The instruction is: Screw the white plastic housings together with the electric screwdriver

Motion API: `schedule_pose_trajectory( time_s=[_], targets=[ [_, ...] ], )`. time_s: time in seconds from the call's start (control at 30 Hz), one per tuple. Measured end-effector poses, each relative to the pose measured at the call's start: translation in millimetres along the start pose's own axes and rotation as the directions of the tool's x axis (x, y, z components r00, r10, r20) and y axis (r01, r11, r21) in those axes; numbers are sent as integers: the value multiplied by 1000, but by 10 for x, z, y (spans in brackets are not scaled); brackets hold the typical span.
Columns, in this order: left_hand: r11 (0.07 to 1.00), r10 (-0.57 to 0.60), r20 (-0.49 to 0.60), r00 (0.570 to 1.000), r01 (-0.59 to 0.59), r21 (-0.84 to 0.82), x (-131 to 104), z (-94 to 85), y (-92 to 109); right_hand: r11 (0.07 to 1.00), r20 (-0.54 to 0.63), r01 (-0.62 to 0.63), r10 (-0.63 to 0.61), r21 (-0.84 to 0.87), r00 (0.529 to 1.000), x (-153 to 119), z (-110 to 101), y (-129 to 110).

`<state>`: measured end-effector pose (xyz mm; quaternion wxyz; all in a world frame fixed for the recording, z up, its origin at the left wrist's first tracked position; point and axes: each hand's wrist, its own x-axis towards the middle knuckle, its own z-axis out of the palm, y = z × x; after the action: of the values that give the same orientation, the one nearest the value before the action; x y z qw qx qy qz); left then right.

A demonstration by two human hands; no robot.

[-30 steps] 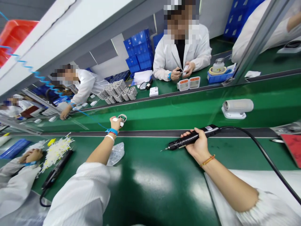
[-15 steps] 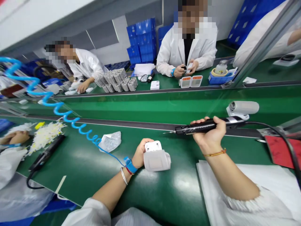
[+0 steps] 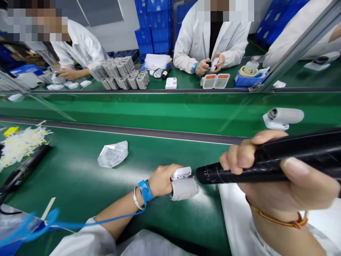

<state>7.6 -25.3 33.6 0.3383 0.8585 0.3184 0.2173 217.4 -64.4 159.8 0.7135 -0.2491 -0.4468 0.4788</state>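
My left hand (image 3: 162, 179) is closed around a small device with a grey rounded body (image 3: 184, 189) and a white base plate (image 3: 182, 172), above the green bench. In my right hand (image 3: 301, 188) is a black electric screwdriver (image 3: 271, 160), gripped close to the camera and pointing left. Its nose is right beside the device; whether the bit touches it, I cannot tell. A blue wrist strap (image 3: 145, 190) with a cord is on my left wrist. Beyond my left hand lies a clear plastic bag of tiny metal-looking parts (image 3: 114, 154).
A similar grey device (image 3: 286, 116) stands beyond my right hand. Another black screwdriver (image 3: 29, 167) and a heap of white and yellow pieces (image 3: 22, 142) lie at left. White sheets (image 3: 229, 209) are under my right arm. Co-workers sit across, near stacked grey parts (image 3: 117, 73).
My right hand has brought the screwdriver down towards the device, and it looms larger. My left hand has tilted the device. The blue coiled cord has swung to the lower left.
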Motion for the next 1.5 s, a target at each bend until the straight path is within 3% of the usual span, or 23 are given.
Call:
schedule_pose_trajectory(
  time_s=[0.47, 1.27, 1.43, 1.5],
  targets=[
    [1000, -12, 31, 999, 12, -10, 4, -48, 81, 999, 32, -52, 52, -6, 998, -43, 63, 303],
    [1000, -15, 77, 997, 14, 18, 61, -61, 126, 999, 41, -27, 25, 46, 999, -41, 73, 369],
    [998, -51, 83, 995, 49, 24, 74, -83, 146, 997, 4, -36, 36, 71, 999, -3, 42, 408],
    [996, -86, 92, 992, 88, -19, 97, -136, 126, 992, -81, -73, 82, 104, 993, 78, -48, 435]
  ],
)
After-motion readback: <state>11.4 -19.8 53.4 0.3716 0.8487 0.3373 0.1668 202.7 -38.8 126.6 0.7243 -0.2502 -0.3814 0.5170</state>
